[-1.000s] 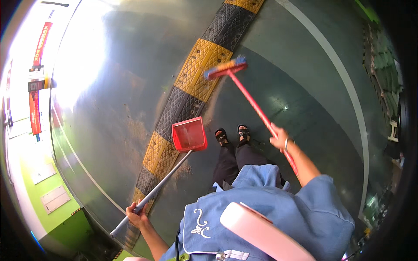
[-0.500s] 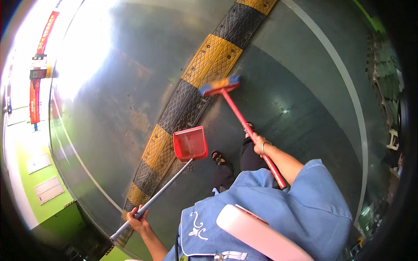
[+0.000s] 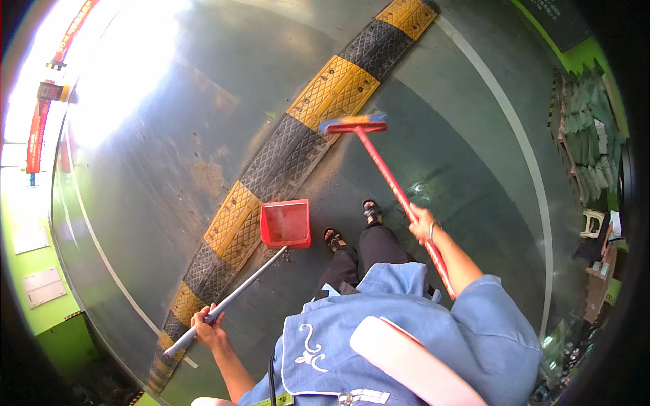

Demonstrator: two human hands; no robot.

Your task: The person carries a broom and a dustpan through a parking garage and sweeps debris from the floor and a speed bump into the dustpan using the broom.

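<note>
My left hand (image 3: 209,329) is wrapped round the grey pole of a long-handled red dustpan (image 3: 286,224). Its pan rests by the near edge of a black-and-yellow speed bump (image 3: 281,157), mouth facing away from me, with dusty dirt inside. In my right hand (image 3: 423,224) is the red handle of a broom (image 3: 384,170). The broom's red head with blue and yellow bristles lies at the bump's right edge, beyond the dustpan, slightly blurred. Sandy dirt (image 3: 323,177) is scattered along the bump between broom and pan.
The speed bump crosses the dark green floor diagonally. My sandalled feet (image 3: 334,239) stand right of the dustpan. A curved white line (image 3: 518,128) runs at right. Grey-green bundled material (image 3: 590,135) and a pale stool (image 3: 592,223) are at the far right; a bright green wall (image 3: 40,264) is at left.
The broom head has shifted right, off the bump's surface toward its edge, and turned more level. The dustpan stays by the bump. My view has tilted and shifted slightly.
</note>
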